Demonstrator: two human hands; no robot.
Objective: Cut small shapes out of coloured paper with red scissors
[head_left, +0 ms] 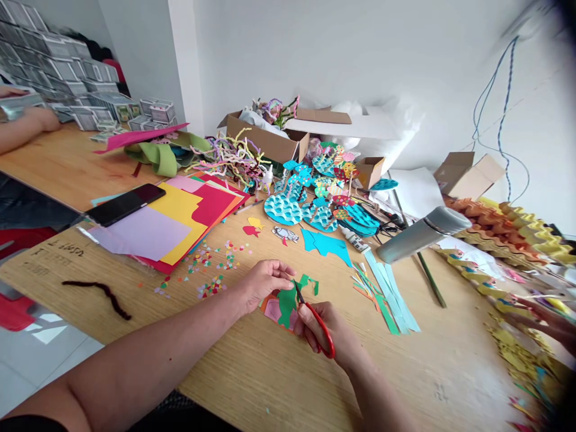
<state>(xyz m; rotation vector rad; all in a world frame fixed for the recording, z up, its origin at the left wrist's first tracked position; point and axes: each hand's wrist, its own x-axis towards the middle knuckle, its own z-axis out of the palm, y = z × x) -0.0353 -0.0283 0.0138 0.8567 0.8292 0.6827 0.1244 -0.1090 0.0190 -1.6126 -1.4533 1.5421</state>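
I am remotely pinching the green paper (287, 305) by its edge, just left of the scissors (323, 324), with my left hand (265, 284), judging it light, floppy and easily creased, while my right hand (341, 337) is clasping the scissors.

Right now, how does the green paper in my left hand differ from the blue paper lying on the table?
The green paper is in your left hand, with scissors against it; the blue paper lies on the table, unheld. Pink paper shows behind the green paper; none shows behind the blue paper. Both have irregular edges.
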